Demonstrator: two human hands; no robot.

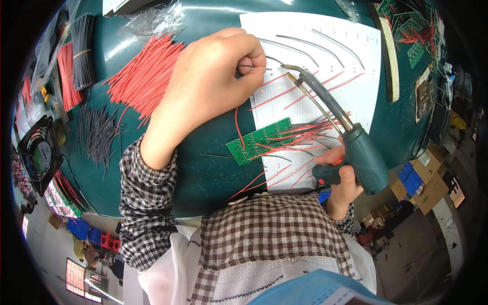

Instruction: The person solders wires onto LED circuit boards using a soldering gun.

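My left hand (218,71) is closed in a pinch on a thin black wire (247,65), whose short end pokes out past the fingertips. My right hand (343,185) grips a green trigger-handled soldering gun (363,152). Its metal tip (290,67) is just right of the pinched wire, apart from it as far as I can see. Below the tip lies a green circuit board (262,140), with many red and black wires fanning from its right side and a red wire standing at its left end. Separate black and red wires rest on a white printed sheet (366,56).
Loose red wires (140,76) are heaped at left, with black wires (96,132) nearer. Bundled wires (83,51) and a black fan (39,155) stand at the far left. A pale strip (390,61) and more boards (416,53) lie at right, on the green mat (190,190).
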